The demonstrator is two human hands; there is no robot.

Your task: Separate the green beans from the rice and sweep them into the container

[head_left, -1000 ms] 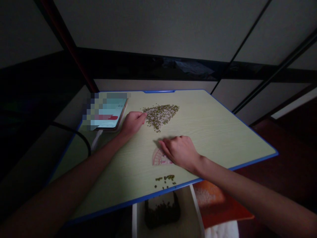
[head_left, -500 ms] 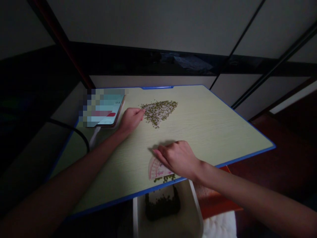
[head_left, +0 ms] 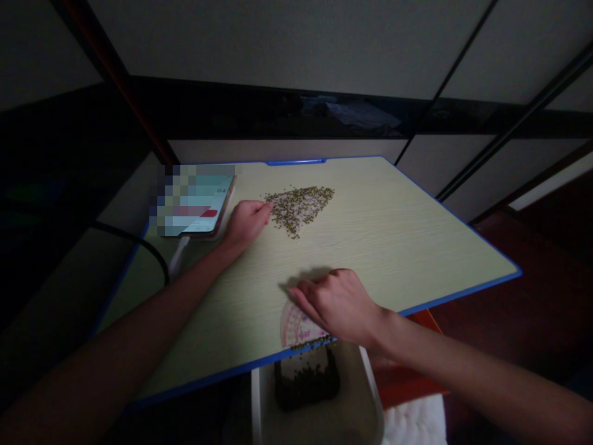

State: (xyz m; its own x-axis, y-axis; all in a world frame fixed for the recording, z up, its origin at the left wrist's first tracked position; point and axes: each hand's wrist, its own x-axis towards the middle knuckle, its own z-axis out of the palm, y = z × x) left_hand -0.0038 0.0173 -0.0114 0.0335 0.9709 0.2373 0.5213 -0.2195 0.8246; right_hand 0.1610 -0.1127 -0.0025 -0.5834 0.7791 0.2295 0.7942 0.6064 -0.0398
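Note:
My right hand [head_left: 336, 303] is closed on a clear protractor [head_left: 296, 324] with pink markings, lying against the tabletop near its front edge. Small green beans [head_left: 312, 343] line the protractor's straight side, right at the blue edge. Below that edge, a dark container [head_left: 306, 386] with more green bits in it sits inside a pale bin [head_left: 361, 402]. My left hand [head_left: 250, 219] is closed, resting on the table at the left tip of a spread pile of beans mixed with pale grains [head_left: 303, 207]. Whatever its fingers may hold is hidden.
A phone [head_left: 204, 204] with a lit screen lies at the table's left side, a white cable [head_left: 178, 256] plugged in. The pale tabletop [head_left: 407, 247] has a blue rim. Cabinet panels [head_left: 278, 49] stand behind it. A white cushion [head_left: 414, 420] is at lower right.
My right hand has drawn the protractor slightly toward the front edge, and the beans along it now lie on the blue rim. My left hand has stayed by the pile.

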